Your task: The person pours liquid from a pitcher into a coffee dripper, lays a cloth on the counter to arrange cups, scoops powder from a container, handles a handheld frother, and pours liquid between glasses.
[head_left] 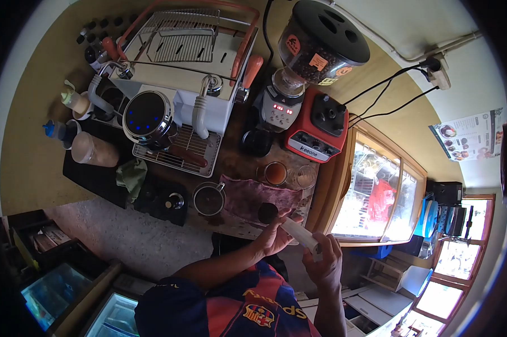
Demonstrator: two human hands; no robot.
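A pale tube (299, 233) lies aslant between a worker's two bare hands, held at the near edge of a coffee counter (239, 230). The right hand (323, 263) closes its fingers around the lower end; the left hand (276, 238) meets the upper end with its fingers partly out of sight, so whether it grips or merely steadies cannot be told. The tube looks light and fairly stiff, its smooth side perhaps a little slippery and its wall possibly thin enough to dent under a hard squeeze; the bare middle between the hands seems the surest place for a gentle hold, with the ends best left unpinched. Just beyond the left fingertips, a small dark cup (268, 213) sits on a rumpled pink cloth (250, 194), while a metal pitcher (209, 199) stands to the left of the hands. Farther out, past the cloth, are a glass of reddish-brown drink (275, 174) and a second glass (305, 177) beside it. Beyond them rise a red blender base (319, 124) and a coffee grinder (281, 104); the espresso machine (175, 78) spreads far ahead and to the left, and a glass-fronted cabinet (349, 194) flanks the right hand.
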